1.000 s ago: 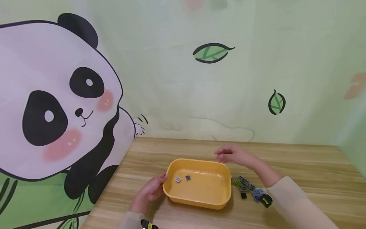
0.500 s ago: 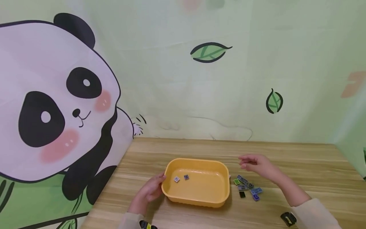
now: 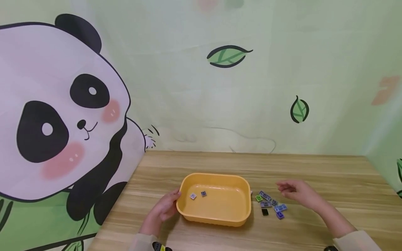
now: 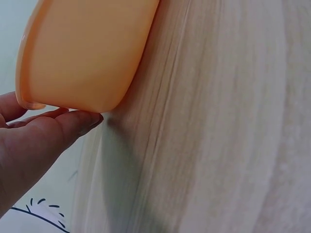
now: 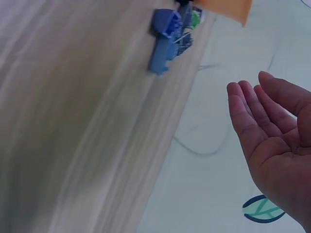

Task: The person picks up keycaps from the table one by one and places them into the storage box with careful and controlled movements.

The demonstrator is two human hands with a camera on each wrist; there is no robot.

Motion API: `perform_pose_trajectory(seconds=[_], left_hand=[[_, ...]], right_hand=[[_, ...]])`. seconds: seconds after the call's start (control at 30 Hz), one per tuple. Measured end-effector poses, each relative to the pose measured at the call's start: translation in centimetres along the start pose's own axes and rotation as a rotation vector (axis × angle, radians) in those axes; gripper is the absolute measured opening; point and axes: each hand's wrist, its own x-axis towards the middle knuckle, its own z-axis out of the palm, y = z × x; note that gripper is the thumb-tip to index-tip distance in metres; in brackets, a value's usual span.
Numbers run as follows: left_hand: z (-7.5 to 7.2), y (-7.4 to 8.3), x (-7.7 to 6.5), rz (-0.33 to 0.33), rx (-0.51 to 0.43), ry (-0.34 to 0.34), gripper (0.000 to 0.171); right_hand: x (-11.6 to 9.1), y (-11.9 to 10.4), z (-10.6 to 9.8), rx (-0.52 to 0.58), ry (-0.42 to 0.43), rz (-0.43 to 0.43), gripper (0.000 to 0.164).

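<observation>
My left hand [image 3: 164,206] grips the left end of a yellow plastic bin [image 3: 213,222], fingertips right at the rim. In the left wrist view, one finger [image 4: 90,121] lies against the outside wall of the bin. Two small square bricks, one whitish [image 3: 193,196] and one dark grey [image 3: 203,193], lie in the bin's left part. My right hand [image 3: 298,192] hovers with loosely bent fingers and nothing in it, right of a cluster of loose bricks. Among these are a green brick [image 3: 259,198], a black one [image 3: 265,212], a light blue one [image 3: 280,208] and a purple-blue one [image 3: 280,215].
The bin and bricks rest on a wood-grain table [image 3: 314,167]. A pale green cloth wall [image 3: 188,87] with a printed panda [image 3: 56,122] and leaves rises behind it. Several grey bricks [image 3: 265,196] lie in the cluster, close to the bin's right side.
My right hand has moved from behind the bin's far right rim, rightward and nearer to me, past the bricks. The left hand stays at the bin. Both bricks inside lie as before.
</observation>
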Motion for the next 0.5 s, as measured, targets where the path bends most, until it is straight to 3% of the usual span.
perform_pose_trajectory(seconds=[0.2,0.5], left_hand=[[-0.1,0.1,0.1,0.002,0.003,0.002,0.061],[-0.3,-0.1,0.1,0.000,0.027,0.001,0.061]], right_hand=[[-0.5,1.0,0.0,0.018,-0.051,0.035,0.041],[-0.9,2.4,0.3,-0.041,-0.102,-0.050,0.050]])
